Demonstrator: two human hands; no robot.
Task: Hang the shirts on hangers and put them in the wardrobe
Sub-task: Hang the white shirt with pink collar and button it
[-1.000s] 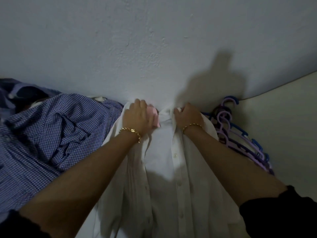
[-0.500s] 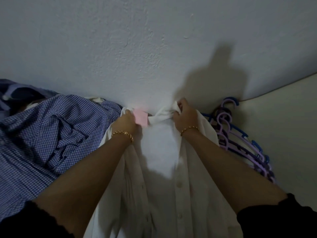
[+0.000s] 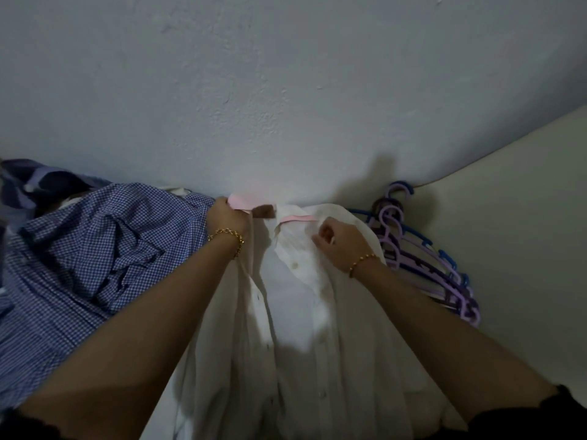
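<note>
A white button-up shirt (image 3: 305, 315) lies spread in front of me, collar toward the wall. A pink hanger (image 3: 297, 218) shows at the collar opening, most of it hidden inside the shirt. My left hand (image 3: 229, 219) grips the pink hanger's left end together with the shirt's left shoulder. My right hand (image 3: 341, 242) pinches the white fabric at the right side of the collar.
A blue checked shirt (image 3: 85, 252) lies crumpled to the left, with darker striped cloth (image 3: 35, 182) behind it. A pile of purple and blue hangers (image 3: 422, 255) sits to the right against the pale wall (image 3: 286, 106). A cream surface (image 3: 521, 223) extends at the right.
My left hand moved left and up along the pink hanger's end. My right hand dropped from the collar top onto the right collar side, and a strip of the hanger now shows at the neck.
</note>
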